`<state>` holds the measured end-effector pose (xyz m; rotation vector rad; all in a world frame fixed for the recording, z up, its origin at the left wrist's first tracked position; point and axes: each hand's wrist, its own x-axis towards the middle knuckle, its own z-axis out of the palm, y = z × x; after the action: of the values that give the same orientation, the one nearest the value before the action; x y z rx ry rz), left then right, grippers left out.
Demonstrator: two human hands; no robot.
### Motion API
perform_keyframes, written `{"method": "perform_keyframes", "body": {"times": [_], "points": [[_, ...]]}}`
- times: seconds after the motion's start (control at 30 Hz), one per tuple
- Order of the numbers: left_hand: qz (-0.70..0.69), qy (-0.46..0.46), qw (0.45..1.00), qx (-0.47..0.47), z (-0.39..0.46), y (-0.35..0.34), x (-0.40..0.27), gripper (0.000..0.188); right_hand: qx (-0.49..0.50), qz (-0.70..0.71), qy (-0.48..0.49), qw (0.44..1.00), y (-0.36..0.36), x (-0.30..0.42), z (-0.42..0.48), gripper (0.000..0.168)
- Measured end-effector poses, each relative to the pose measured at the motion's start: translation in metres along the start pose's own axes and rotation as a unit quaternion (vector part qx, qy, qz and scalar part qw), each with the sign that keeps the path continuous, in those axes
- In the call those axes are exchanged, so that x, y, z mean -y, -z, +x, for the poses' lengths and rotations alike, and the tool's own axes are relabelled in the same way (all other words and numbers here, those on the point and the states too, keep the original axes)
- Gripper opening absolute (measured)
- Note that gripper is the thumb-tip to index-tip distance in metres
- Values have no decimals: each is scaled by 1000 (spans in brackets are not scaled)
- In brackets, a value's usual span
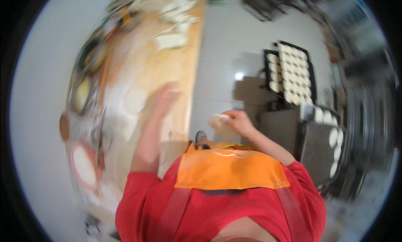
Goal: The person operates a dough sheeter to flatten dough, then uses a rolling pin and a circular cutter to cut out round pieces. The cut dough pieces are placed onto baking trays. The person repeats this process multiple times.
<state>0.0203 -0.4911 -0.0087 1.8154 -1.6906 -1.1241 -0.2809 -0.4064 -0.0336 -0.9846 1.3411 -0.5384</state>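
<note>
A thin, round, pale piece of dough (pixel 220 123) hangs from my right hand (pixel 239 122), pinched between thumb and fingers over the floor beside the wooden worktable (pixel 185 69). Above the table's floury surface is my left hand (pixel 166 96), blurred by motion, so its fingers and anything in them cannot be made out. A faint pale round (pixel 135 101), apparently dough, lies on the table to the left of that hand. Farther up the table are a flat dough piece (pixel 171 41) and a heap of dough strips (pixel 180 9).
Black trays of dough rounds (pixel 296 74) stand at the right. Nearer, a dark tray (pixel 318 151) holds several rounds along its far edge. Bowls (pixel 82 96) and a red-rimmed container of white powder (pixel 84 166) line the table's left side. Metal racks or ovens (pixel 370 116) stand far right.
</note>
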Motion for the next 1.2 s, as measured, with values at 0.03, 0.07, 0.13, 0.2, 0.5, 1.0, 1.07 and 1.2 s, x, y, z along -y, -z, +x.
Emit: {"method": "perform_keyframes", "body": {"times": [0.03, 0.07, 0.13, 0.2, 0.5, 1.0, 1.07, 1.2], "points": [[46, -100, 973, -204, 29, 2, 77, 54, -29, -21, 21, 999, 10, -16, -9, 26], [131, -51, 940, -312, 51, 22, 146, 46, -65, -28, 18, 997, 25, -30, -14, 26], [309, 126, 875, -351, 69, 70, 259, 37, -134, 23, 39, 990, 68, -46, -37, 25], [392, 262, 849, -240, 45, 102, 321, 35, -205, 140, 92, 964, 123, -63, -73, 25], [-166, 73, 956, -231, 58, 45, 152, 42, -741, 366, 109, 552, 377, -238, -274, 37], [-203, -216, 787, 541, -132, -422, -387, 60, -495, 84, 166, 849, 360, -209, -322, 44], [-180, -218, 824, 492, -116, -417, -364, 56, -657, 153, 69, 735, 371, -243, -342, 36], [-76, -221, 937, 260, -51, -375, -217, 49, -796, 37, -58, 601, 387, -306, -403, 47]]}}
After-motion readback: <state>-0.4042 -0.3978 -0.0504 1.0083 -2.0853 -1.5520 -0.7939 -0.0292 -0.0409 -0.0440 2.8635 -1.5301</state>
